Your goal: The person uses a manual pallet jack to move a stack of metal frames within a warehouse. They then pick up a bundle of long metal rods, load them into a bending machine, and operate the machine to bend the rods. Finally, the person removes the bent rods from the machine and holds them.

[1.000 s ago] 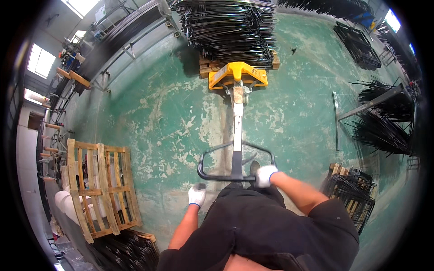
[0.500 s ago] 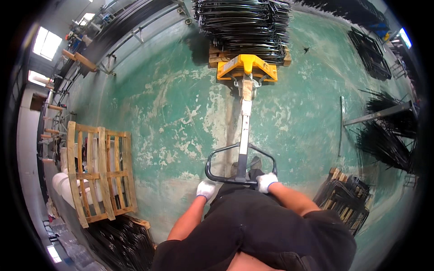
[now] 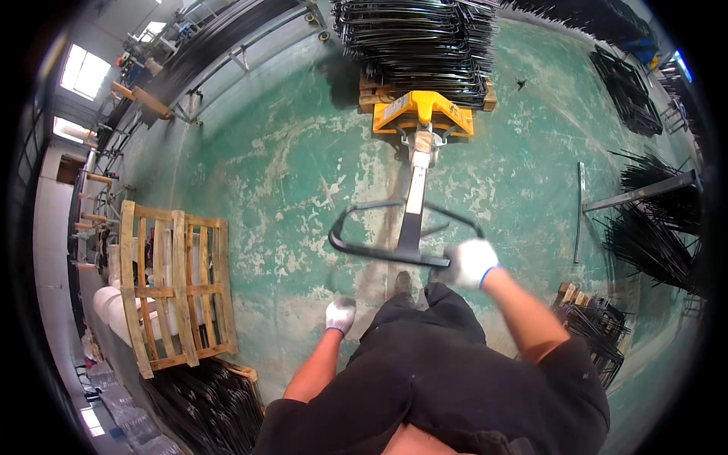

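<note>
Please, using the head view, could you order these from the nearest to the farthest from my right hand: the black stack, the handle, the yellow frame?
1. Handle: nearest, in the right hand.
2. Yellow frame: ahead, slightly to the left.
3. Black stack: farthest, just beyond the yellow frame.

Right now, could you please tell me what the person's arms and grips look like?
The left grip and right grip wear white work gloves, greyish toward the fingers; thin blue edging shows at the right wrist. The forearms are bare, below short black sleeves at the upper arms. No cables show.
</note>
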The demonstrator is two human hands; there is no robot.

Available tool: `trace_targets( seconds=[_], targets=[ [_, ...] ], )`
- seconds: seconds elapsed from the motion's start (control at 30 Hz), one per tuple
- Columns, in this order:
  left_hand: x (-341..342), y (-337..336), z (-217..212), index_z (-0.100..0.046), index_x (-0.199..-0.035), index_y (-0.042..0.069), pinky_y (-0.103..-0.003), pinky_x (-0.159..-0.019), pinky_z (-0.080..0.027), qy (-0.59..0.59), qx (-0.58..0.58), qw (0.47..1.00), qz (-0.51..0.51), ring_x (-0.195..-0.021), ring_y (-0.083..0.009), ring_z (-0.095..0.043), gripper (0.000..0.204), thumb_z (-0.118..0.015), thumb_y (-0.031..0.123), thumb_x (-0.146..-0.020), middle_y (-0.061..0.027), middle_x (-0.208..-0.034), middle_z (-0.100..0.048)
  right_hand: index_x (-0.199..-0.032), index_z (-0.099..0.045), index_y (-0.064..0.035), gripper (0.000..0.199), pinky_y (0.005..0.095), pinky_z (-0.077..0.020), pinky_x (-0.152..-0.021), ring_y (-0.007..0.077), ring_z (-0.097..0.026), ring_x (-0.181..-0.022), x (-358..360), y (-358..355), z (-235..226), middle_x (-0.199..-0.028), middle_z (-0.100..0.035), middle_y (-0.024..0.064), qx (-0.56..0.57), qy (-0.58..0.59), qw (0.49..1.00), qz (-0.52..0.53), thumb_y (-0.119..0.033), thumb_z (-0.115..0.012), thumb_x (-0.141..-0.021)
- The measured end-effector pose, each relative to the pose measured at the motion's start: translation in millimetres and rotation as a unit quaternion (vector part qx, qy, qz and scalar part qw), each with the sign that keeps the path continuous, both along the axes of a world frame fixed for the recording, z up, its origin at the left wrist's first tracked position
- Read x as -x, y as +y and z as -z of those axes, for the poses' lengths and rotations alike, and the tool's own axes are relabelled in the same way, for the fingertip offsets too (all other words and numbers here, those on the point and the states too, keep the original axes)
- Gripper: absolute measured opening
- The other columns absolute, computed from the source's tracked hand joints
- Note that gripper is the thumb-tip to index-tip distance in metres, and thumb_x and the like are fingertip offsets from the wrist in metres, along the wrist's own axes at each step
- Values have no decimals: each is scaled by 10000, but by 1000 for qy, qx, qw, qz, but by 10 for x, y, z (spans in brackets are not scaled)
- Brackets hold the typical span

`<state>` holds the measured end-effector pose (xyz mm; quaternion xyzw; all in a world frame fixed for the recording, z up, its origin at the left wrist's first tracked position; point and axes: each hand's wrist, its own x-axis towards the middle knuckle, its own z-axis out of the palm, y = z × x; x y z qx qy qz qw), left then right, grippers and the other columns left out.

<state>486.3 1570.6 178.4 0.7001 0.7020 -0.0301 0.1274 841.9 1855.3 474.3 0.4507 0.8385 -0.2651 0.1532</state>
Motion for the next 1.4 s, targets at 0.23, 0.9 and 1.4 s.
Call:
trace_targets(
  seconds=[0.23,0.9,1.4],
  targets=[
    [-376,1083,-1488,-759,-999,57,-477,-927,-557,-216,-215,922,-239,-979,-388,-718,216,-669,51,-803,-178,-965,-751,-1053,-826,-132,420,504,-589,-908,387,-767,-998,-1,-889,1372,-1032,-792,207,61,-27,998,2,-469,-654,-870],
    [-323,1808,-1754,-765,-927,75,-517,-855,-569,-90,-56,994,21,-908,-398,-743,282,-541,245,-956,-198,-925,-763,-1088,-818,-133,383,467,-591,-951,372,-750,-1092,520,-746,817,-1135,-784,195,-7,-39,997,62,-349,-615,-845],
    [140,1362,-1743,-763,-917,73,-537,-825,-556,-90,-114,989,40,-851,-403,-749,243,-599,252,-924,-205,-860,-761,-1086,-811,-112,393,477,-584,-950,383,-748,-1075,965,-1337,843,-1115,-784,205,-10,-11,996,83,-373,-623,-860]
  ],
)
